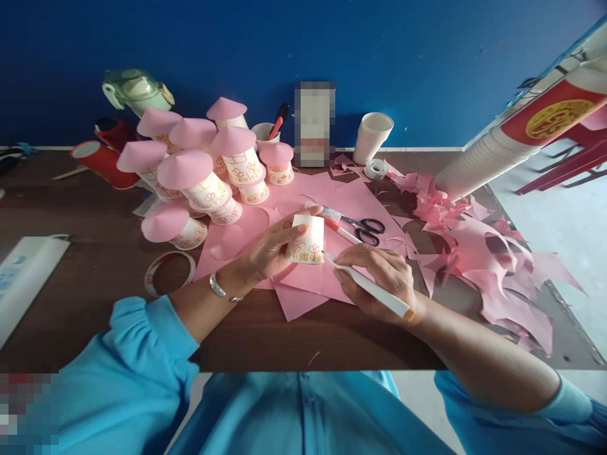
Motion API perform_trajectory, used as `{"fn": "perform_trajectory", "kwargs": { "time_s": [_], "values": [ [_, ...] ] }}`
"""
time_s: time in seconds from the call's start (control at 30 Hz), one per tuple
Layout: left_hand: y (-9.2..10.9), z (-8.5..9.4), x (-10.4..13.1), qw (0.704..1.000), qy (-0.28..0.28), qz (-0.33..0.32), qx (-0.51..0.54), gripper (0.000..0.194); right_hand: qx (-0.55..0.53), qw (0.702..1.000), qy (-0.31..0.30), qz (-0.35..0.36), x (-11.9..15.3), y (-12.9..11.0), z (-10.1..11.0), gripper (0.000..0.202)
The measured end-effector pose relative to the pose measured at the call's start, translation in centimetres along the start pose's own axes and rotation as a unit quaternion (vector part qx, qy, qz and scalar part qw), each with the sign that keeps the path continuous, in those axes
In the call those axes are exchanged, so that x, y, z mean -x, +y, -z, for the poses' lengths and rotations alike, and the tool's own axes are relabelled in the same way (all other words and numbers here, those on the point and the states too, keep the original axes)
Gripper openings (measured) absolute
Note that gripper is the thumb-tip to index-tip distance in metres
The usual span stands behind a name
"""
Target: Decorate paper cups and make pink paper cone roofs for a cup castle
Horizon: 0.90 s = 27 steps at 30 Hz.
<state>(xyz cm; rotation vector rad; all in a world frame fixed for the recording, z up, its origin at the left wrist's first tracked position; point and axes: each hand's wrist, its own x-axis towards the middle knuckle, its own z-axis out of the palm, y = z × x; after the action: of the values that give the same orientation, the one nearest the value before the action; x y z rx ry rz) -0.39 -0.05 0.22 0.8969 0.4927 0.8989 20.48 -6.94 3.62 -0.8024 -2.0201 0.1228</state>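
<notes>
A white paper cup (307,235), turned upside down, is gripped by my left hand (277,248) above the pink paper. Red flowers and yellowish-green marks run along its lower rim. My right hand (379,278) is closed round a white marker pen (377,292) with an orange end cap, its tip at the cup's lower right edge. Just behind the hands, black-handled scissors (367,229) and a red-and-white marker (342,231) lie on pink paper sheets (298,300). Several decorated cups with pink cone roofs (186,169) stand to the left.
A tape roll (169,273) lies left of my left arm. Pink paper scraps (488,253) cover the right side near a long leaning stack of cups (478,161). A shorter cup stack (372,139) stands at the back by a small tape roll (376,169). A white power strip (28,278) lies far left.
</notes>
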Motion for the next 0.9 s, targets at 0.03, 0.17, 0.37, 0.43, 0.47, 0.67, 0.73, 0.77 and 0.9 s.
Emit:
{"fn": "perform_trajectory", "kwargs": {
  "time_s": [0.03,0.17,0.37,0.43,0.47,0.67,0.73,0.77,0.9],
  "values": [
    [0.00,-0.07,-0.05,1.000,-0.004,0.005,0.002,0.037,0.000,1.000,0.001,0.000,0.00,0.02,-0.01,0.018],
    [0.22,-0.50,-0.26,0.999,-0.031,0.034,0.028,0.040,0.001,1.000,0.002,0.006,-0.09,0.04,-0.04,0.019],
    [0.26,-0.39,-0.38,0.997,-0.032,0.056,0.033,0.040,-0.004,1.000,-0.004,0.003,0.11,0.24,-0.14,0.020],
    [0.06,-0.12,-0.40,0.997,-0.028,0.054,0.038,0.039,-0.009,1.000,-0.011,0.003,0.27,0.32,-0.20,0.020],
    [-0.04,0.00,-0.42,0.998,-0.026,0.051,0.040,0.038,-0.008,1.000,-0.014,0.003,0.33,0.34,-0.24,0.020],
    [-0.15,0.07,-0.50,0.998,-0.025,0.047,0.042,0.038,0.001,1.000,-0.023,0.010,0.17,0.06,-0.36,0.012],
    [-0.11,-0.02,-0.50,0.998,-0.023,0.046,0.043,0.036,0.003,1.000,-0.026,0.010,0.04,-0.06,-0.34,0.011],
    [-0.09,-0.04,-0.50,0.998,-0.024,0.047,0.043,0.036,0.003,1.000,-0.026,0.010,-0.02,-0.11,-0.32,0.012],
    [-0.12,0.01,-0.48,0.998,-0.027,0.048,0.040,0.037,0.006,1.000,-0.025,0.008,-0.11,-0.17,-0.27,0.012]
  ]
}}
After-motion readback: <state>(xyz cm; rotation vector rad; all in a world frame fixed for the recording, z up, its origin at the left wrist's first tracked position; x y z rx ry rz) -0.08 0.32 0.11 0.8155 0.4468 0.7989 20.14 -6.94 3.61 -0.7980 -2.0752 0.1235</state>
